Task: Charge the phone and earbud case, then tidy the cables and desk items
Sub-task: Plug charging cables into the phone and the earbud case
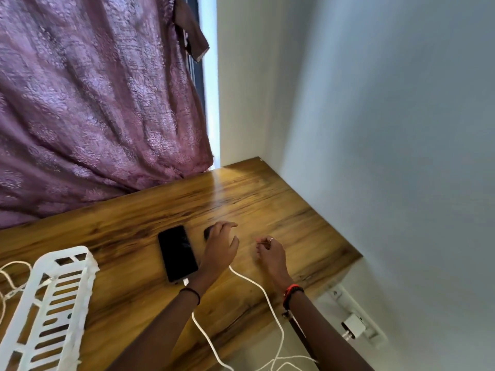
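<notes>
A black phone (177,253) lies face up on the wooden desk (267,199), with a white cable (206,338) plugged into its near end. Just right of the phone sits a small dark earbud case (208,233). My left hand (221,249) lies over the case with its fingers curled on it, hiding most of it. A second white cable (263,293) runs from under that palm off the desk's front edge. My right hand (270,254) rests on the desk to the right, apart from the case, its fingers loosely curled, with nothing visible in them.
A white slotted plastic basket (53,303) stands at the desk's near left, with a white cord (10,279) beside it. A white charger (354,326) is plugged into a wall socket strip below the desk's right end. A purple curtain (93,103) hangs behind; a wall borders the right.
</notes>
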